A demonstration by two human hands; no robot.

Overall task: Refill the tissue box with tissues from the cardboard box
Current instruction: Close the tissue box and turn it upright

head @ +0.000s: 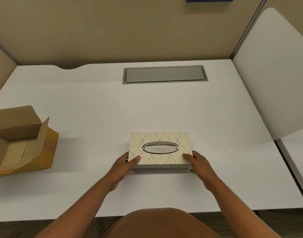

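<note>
Head view: left hand (126, 164) and right hand (198, 163) are clamping the tissue box (160, 150) ends at 6 o'clock on the desk (96, 109), thumbs on top. Cardboard box (22, 141) is sitting at 9 o'clock, contents hidden. Risk: lid slipping off while lifting.

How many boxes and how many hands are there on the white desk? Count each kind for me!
Tissue box: 1
Cardboard box: 1
Hands: 2, left hand and right hand
Total: 4
</note>
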